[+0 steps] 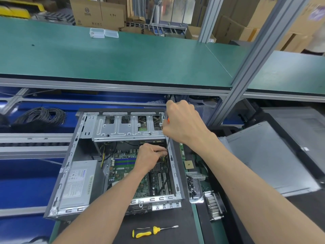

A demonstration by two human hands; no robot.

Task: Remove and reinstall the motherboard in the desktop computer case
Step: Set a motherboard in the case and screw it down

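Note:
An open desktop case (70, 166) lies on its side in front of me. The green motherboard (123, 175) sits inside it, beside a grey power supply (77, 184). My right hand (182, 120) grips the orange-and-black handle of a screwdriver; its shaft (168, 143) points down into the case by the far right wall. My left hand (151, 155) is inside the case over the board, fingertips pinched at the lower end of that shaft. The tip and any screw are hidden by the fingers.
A yellow-handled screwdriver (151, 231) lies on the black mat near me. Right of the case are a clear tray of dark screws (193, 187), a CPU chip (188, 164), a heatsink (214, 205) and the removed side panel (269, 159). A cable coil (42, 115) lies far left.

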